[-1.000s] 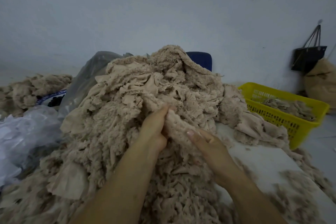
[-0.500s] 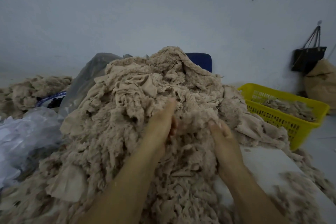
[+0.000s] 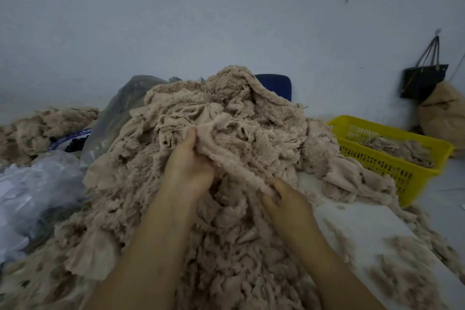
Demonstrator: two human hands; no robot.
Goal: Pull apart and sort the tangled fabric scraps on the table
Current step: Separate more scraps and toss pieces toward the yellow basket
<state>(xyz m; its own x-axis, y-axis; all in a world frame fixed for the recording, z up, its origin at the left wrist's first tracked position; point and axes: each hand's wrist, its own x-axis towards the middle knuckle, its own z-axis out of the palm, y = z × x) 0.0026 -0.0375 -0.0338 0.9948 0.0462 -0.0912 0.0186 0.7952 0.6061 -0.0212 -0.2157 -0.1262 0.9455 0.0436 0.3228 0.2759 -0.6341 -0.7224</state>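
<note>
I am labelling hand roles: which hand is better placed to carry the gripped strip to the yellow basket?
Probably the right hand: it grips the strip nearer the yellow basket; the left hand holds it farther away.

dim light, pale scuffed wall (image 3: pixel 226 20); black bag (image 3: pixel 422 80) hanging at right, brown sack (image 3: pixel 445 113) below it, blue chair back (image 3: pixel 275 84).

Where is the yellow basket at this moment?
In the head view, the yellow basket sits on the right side, beside the big heap of fabric scraps, with the black bag hanging on the wall behind it.
</note>
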